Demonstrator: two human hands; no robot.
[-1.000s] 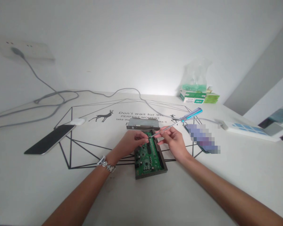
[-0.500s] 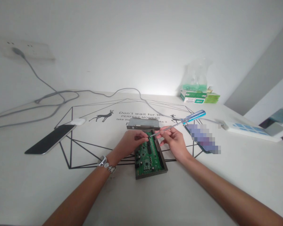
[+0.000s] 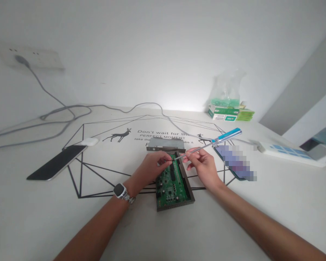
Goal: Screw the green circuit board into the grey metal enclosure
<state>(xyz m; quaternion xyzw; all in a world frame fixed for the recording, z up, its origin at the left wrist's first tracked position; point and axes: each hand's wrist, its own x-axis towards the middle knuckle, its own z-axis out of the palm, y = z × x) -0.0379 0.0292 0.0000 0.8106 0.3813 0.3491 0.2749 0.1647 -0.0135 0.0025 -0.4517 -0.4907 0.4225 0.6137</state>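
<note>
A screwdriver (image 3: pixel 225 136) with a clear blue handle slants down to the left, and my right hand (image 3: pixel 202 165) pinches its metal shaft. Its tip meets the fingertips of my left hand (image 3: pixel 154 165). Those left fingers are closed in a pinch over the far end of the circuit board; what sits between them is too small to make out. Green and dotted with components, the circuit board (image 3: pixel 170 188) lies in a dark open casing (image 3: pixel 192 200) on the table. Just behind it rests a grey metal cover piece (image 3: pixel 167 144).
A black tablet-like device (image 3: pixel 57 161) and a white case (image 3: pixel 90 141) lie to the left. On the right are a phone (image 3: pixel 235 163) and a white power strip (image 3: pixel 288 150). Boxes (image 3: pixel 223 111) with a plastic bag (image 3: pixel 225 88) stand by the wall. A grey cable (image 3: pixel 141 103) runs across the back.
My left wrist has turned slightly, so the watch face shows more. The screwdriver handle has shifted a little to the right. Both hands keep their pinches.
</note>
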